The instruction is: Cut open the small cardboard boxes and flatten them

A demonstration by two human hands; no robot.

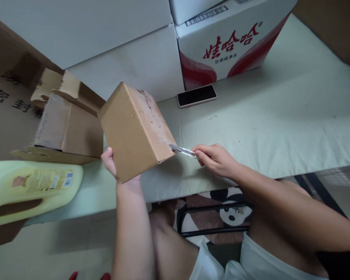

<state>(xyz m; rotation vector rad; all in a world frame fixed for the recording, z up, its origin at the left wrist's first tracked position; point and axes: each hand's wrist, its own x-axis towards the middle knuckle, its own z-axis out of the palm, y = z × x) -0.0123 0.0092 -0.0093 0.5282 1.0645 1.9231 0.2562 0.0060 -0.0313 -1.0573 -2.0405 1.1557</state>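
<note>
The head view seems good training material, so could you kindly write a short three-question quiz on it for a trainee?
1. Which hand holds the slim pale-handled metal knife?
2. True or false: the black-screened phone with a pale rim lies face up on the pale green cloth.
3. The left hand holds: (a) a pale yellow plastic jug, (b) a tilted brown cardboard box, (c) a white carton with red lettering.

Key: 1. The right hand. 2. True. 3. b.

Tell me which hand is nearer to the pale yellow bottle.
The left hand: holding the cardboard box, it is just to the right of the pale yellow bottle. The right hand, gripping a knife, is farther away, beyond the box.
</note>
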